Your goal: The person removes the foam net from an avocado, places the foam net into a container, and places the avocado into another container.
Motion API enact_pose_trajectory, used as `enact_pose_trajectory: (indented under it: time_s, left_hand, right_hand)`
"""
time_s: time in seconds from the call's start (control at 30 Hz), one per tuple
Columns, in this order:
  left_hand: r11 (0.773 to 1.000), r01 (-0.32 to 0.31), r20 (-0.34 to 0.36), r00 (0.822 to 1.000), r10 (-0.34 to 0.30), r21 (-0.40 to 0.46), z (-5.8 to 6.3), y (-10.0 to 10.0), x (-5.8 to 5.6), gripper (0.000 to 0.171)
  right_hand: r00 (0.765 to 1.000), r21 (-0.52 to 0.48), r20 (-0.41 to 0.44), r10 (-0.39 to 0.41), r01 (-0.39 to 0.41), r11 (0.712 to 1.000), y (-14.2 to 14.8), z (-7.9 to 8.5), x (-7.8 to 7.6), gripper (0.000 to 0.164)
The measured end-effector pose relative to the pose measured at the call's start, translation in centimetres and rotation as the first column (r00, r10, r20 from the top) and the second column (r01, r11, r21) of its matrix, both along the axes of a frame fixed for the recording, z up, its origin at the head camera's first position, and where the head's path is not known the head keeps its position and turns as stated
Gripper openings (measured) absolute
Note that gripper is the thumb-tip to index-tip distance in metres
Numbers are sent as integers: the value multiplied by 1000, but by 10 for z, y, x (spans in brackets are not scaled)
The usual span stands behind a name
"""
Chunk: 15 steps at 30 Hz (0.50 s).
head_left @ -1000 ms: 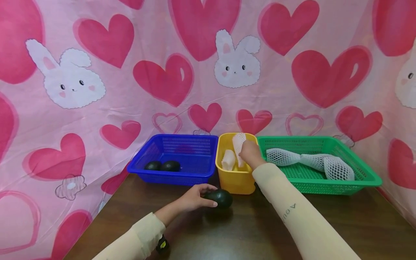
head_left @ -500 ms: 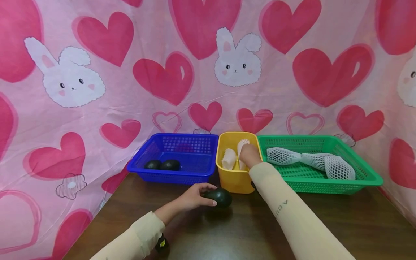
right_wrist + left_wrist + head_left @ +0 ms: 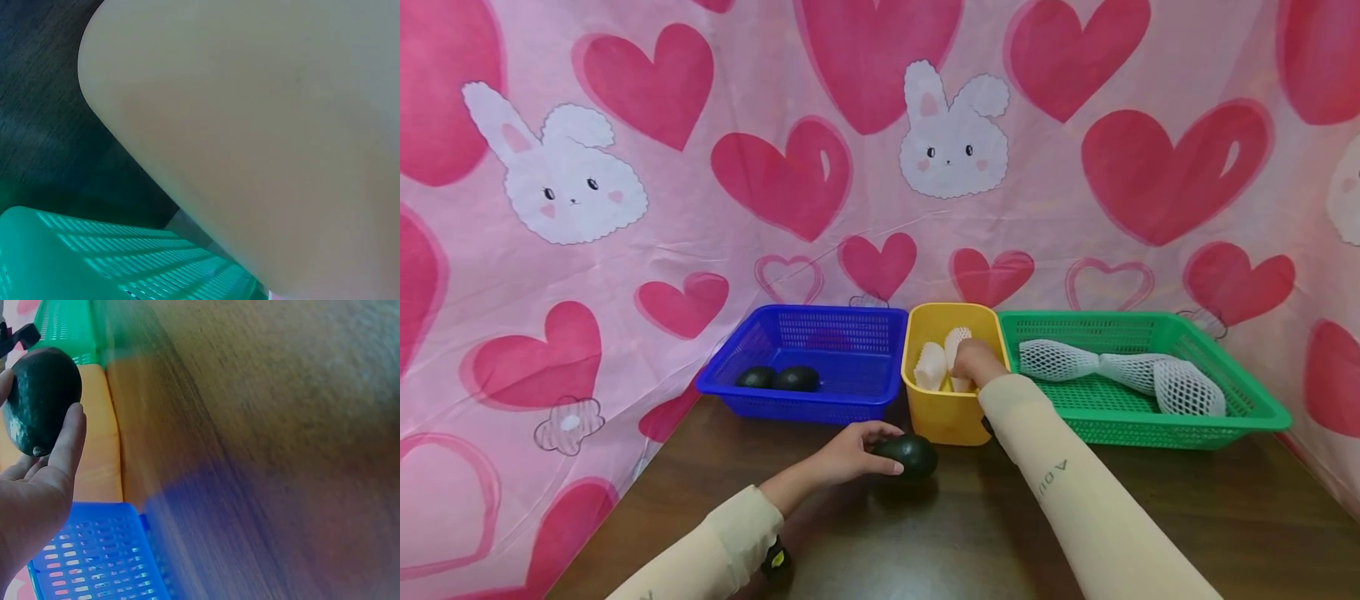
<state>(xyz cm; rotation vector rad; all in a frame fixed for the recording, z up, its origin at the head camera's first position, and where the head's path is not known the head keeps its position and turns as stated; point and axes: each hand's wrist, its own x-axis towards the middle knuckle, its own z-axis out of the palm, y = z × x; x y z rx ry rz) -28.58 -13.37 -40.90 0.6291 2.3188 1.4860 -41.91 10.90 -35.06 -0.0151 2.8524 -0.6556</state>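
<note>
My left hand (image 3: 859,454) grips a dark green avocado (image 3: 912,457) close over the table, in front of the yellow bin (image 3: 946,421). In the left wrist view the avocado (image 3: 44,403) sits between thumb and fingers, its stem end showing. My right hand (image 3: 979,362) reaches down into the yellow bin and holds a white foam net sleeve (image 3: 957,340); its fingertips are mostly hidden behind the hand. Another foam net sleeve (image 3: 931,367) stands beside it at the bin's left side. A pale sleeve (image 3: 250,137) fills most of the right wrist view, hiding that hand.
Left of the bin, a blue basket (image 3: 805,407) contains two avocados (image 3: 796,378). To the right, a green basket (image 3: 1150,432) contains net-wrapped items (image 3: 1187,387). All three containers stand in a row on the brown wooden table (image 3: 940,533), before a pink heart-patterned cloth (image 3: 820,75).
My right hand has lowered the foam net sleeve deeper into the yellow bin, most of it in the first half second. The left hand and its avocado have stayed in place.
</note>
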Motion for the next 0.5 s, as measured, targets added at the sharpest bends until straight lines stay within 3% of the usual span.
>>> enact_pose_trajectory:
  time_s: [0.27, 0.5]
  left_hand:
    - [1000, -7, 11, 1000, 7, 5, 0, -1, 0, 46]
    - [1000, -12, 8, 1000, 12, 8, 0, -1, 2, 46]
  right_hand:
    - [995, -125, 81, -51, 61, 990, 1, 3, 6, 33]
    - [996, -81, 62, -58, 63, 995, 3, 2, 2, 17]
